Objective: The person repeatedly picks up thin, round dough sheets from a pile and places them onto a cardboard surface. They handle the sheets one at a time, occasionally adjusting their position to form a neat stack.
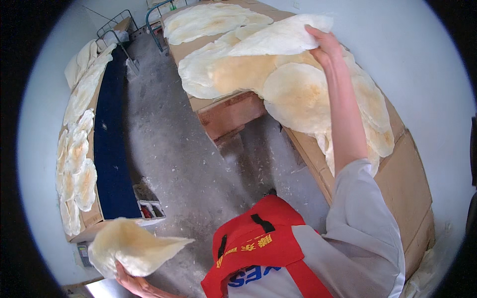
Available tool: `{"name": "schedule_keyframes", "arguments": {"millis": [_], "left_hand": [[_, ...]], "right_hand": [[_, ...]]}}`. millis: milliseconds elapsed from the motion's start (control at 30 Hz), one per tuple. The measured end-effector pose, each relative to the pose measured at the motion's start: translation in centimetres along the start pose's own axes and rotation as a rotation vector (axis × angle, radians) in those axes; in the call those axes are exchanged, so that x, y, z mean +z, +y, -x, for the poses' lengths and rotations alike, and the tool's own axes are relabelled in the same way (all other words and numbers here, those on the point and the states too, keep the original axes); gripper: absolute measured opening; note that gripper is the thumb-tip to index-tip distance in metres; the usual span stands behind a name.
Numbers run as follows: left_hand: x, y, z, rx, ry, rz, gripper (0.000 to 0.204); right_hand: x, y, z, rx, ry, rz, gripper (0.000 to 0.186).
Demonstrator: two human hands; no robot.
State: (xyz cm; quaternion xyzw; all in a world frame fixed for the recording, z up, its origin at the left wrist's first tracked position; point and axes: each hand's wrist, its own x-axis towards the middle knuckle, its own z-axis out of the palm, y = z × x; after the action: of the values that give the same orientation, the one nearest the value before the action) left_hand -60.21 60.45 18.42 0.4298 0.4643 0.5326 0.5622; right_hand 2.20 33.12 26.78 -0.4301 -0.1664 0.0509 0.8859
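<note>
Left hand (pixel 130 279): I had it low on the left side of my view, holding the edge of one sheet. Some of its fingers were hidden, so I could not tell how they all sat.
Left sheet (pixel 131 243): It was tan and white, and bent like a big leaf. It was up over the floor (pixel 169 134), with one pointy end sticking out to the right.
Right hand (pixel 325 43): I had this arm stretched far out. Its fingers were pinched narrow on the corner of another sheet.
Right sheet (pixel 280 37): It was white and thin. The right hand held up one end, and the rest slanted down to the left over the pile.
Pile (pixel 298 94): Lots of big, flat sheets lay here, one partly on top of another. Some had light brown middles, and a few hung past the edge.
Right cardboard (pixel 405 184): It was brown and lay under the pile.
Left cardboard (pixel 92 216): This one ran along the other side of the room, beside a dark blue panel (pixel 112 149).
Left row (pixel 77 159): More flat sheets lay on the left cardboard, all bunched and overlapping.
Clothes: I saw a red apron (pixel 268 213) with black straps, over a pale shirt (pixel 365 198).
Floor: It was gray, with little white specks, and ran between the two sides.
</note>
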Motion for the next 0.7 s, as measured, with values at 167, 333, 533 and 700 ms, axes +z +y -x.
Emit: {"name": "schedule_keyframes", "arguments": {"millis": [167, 333, 533, 700], "left_hand": [[-1.0, -1.5, -3.3, 0.045, 0.165, -0.101, 0.037], [0.7, -1.7, -6.5, 0.124, 0.261, -0.194, 0.027], [5.6, -2.9, -15.8, 0.578, -0.044, -0.885, 0.029], [23.1, -0.9, -16.6, 0.213, -0.139, -0.342, 0.038]], "right_hand": [[-3.7, 9.4, -4.4, 0.14, 0.04, 0.095, 0.041], [-18.1, 20.7, -3.2, 0.384, 0.225, 0.274, 0.046], [-24.2, 24.0, -2.4, 0.527, 0.29, 0.504, 0.041], [-20.0, 17.4, -1.4, 0.473, 0.57, 0.954, 0.04]]}}
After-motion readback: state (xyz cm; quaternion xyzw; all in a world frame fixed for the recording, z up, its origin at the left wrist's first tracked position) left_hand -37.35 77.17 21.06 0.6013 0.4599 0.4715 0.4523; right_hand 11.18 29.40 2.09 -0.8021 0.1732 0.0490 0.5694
